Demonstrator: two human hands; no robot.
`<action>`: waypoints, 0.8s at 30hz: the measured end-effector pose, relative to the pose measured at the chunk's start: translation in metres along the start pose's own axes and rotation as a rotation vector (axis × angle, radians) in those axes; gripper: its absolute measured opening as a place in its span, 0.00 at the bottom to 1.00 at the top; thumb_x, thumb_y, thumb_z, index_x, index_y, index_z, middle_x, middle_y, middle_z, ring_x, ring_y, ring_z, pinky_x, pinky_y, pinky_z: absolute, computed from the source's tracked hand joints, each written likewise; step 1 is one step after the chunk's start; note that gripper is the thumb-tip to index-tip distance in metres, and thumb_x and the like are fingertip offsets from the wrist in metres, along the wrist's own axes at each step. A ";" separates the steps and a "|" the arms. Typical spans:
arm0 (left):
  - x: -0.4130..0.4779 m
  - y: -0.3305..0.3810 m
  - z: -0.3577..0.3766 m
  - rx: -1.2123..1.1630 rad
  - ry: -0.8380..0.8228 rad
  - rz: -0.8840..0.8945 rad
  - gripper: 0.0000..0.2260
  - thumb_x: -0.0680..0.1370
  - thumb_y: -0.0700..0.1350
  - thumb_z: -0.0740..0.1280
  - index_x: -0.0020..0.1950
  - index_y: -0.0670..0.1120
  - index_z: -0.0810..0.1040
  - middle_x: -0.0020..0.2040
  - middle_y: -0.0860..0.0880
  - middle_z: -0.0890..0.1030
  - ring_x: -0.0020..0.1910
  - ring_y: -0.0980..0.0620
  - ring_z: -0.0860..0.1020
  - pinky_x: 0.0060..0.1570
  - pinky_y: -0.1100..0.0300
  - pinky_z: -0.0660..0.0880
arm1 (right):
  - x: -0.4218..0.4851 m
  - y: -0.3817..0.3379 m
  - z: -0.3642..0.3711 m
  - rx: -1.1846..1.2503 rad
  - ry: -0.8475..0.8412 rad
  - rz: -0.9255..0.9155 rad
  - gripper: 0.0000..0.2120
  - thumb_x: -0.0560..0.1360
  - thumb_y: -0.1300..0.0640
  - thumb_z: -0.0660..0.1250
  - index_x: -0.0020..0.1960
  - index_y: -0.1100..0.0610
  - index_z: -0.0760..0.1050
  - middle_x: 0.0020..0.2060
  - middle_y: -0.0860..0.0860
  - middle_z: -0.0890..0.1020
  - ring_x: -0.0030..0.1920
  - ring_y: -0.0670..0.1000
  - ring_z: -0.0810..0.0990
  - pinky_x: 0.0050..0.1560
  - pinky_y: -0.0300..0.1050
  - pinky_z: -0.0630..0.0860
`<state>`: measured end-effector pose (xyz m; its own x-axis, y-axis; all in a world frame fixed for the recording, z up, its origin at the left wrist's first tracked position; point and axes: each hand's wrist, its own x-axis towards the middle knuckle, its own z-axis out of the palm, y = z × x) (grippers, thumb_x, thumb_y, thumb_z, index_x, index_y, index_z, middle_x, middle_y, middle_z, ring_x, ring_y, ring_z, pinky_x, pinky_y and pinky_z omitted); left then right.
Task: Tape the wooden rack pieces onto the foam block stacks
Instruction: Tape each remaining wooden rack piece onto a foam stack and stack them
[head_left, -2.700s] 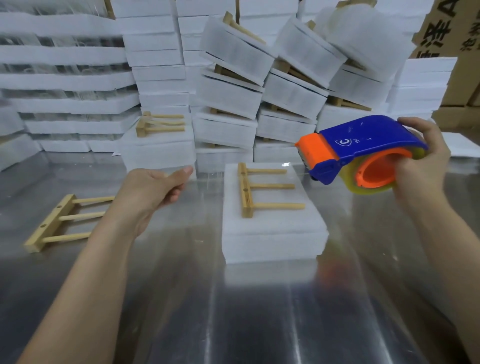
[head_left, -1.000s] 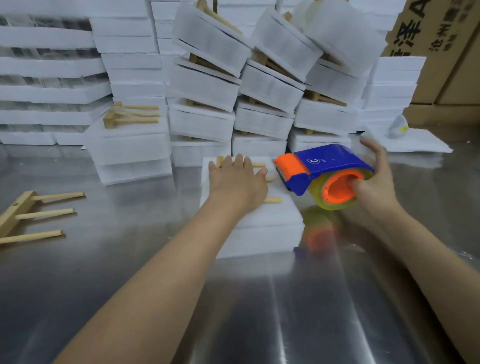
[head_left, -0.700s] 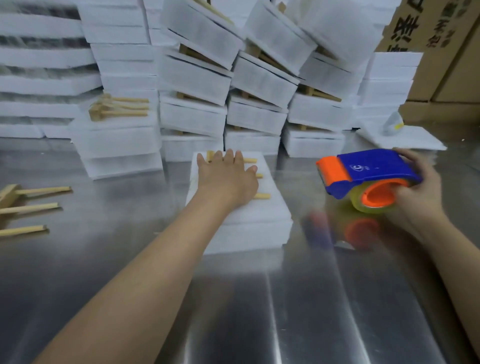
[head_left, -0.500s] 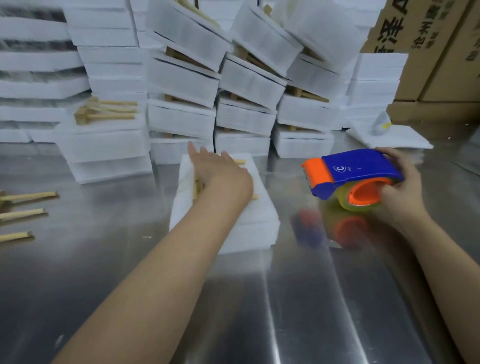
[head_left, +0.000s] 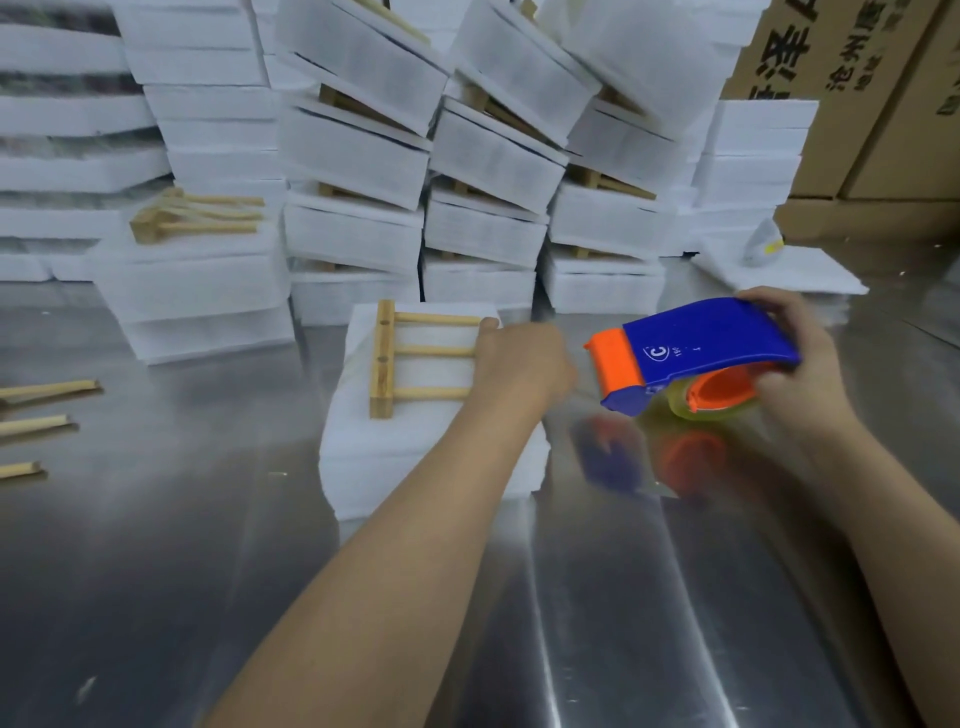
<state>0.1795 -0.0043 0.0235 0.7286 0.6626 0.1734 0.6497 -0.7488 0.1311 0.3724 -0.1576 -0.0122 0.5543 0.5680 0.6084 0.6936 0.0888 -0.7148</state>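
A wooden rack piece (head_left: 383, 358), a short bar with three dowels pointing right, lies on top of a white foam block stack (head_left: 415, 447) at the table's middle. My left hand (head_left: 522, 361) rests on the stack's right edge over the dowel tips. Its thumb lies on top and its fingers curl down over the side of the foam. My right hand (head_left: 802, 374) grips a blue and orange tape dispenser (head_left: 696, 353) holding a yellowish tape roll. The dispenser hovers just above the table, right of the stack, with its orange nose pointing left.
Many foam stacks (head_left: 363, 171) with racks are piled along the back, some leaning. One stack at the left (head_left: 192, 291) carries loose racks (head_left: 192, 218). Another rack (head_left: 36, 421) lies at the left edge of the shiny metal table (head_left: 467, 623). Cardboard boxes (head_left: 857, 93) stand at the back right.
My left hand slid from the middle of the rack to the stack's right edge, uncovering the rack. The stack has turned slightly. The dispenser drew back to the right and stays there.
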 end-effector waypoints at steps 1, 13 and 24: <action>0.000 -0.001 0.000 -0.038 0.028 -0.009 0.10 0.80 0.44 0.57 0.57 0.49 0.76 0.57 0.48 0.80 0.59 0.48 0.75 0.67 0.55 0.57 | 0.000 0.001 0.000 0.008 0.002 0.007 0.39 0.61 0.84 0.53 0.61 0.51 0.71 0.52 0.41 0.78 0.50 0.36 0.79 0.43 0.28 0.74; -0.002 -0.002 -0.003 -0.231 0.112 -0.065 0.09 0.76 0.45 0.61 0.52 0.48 0.78 0.49 0.50 0.81 0.46 0.47 0.74 0.48 0.59 0.63 | 0.005 -0.007 -0.013 -0.114 -0.087 0.051 0.41 0.61 0.85 0.55 0.61 0.48 0.71 0.52 0.39 0.78 0.49 0.36 0.79 0.45 0.28 0.74; -0.005 -0.009 -0.005 -0.583 0.231 0.039 0.07 0.73 0.41 0.64 0.39 0.53 0.75 0.39 0.55 0.81 0.45 0.52 0.78 0.52 0.58 0.67 | 0.008 -0.039 0.003 -0.510 -0.115 -0.218 0.31 0.60 0.75 0.60 0.63 0.62 0.72 0.55 0.60 0.74 0.56 0.60 0.73 0.54 0.44 0.67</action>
<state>0.1686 -0.0011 0.0258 0.6417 0.6624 0.3865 0.3514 -0.7019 0.6196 0.3483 -0.1535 0.0198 0.3397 0.6685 0.6616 0.9366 -0.1765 -0.3026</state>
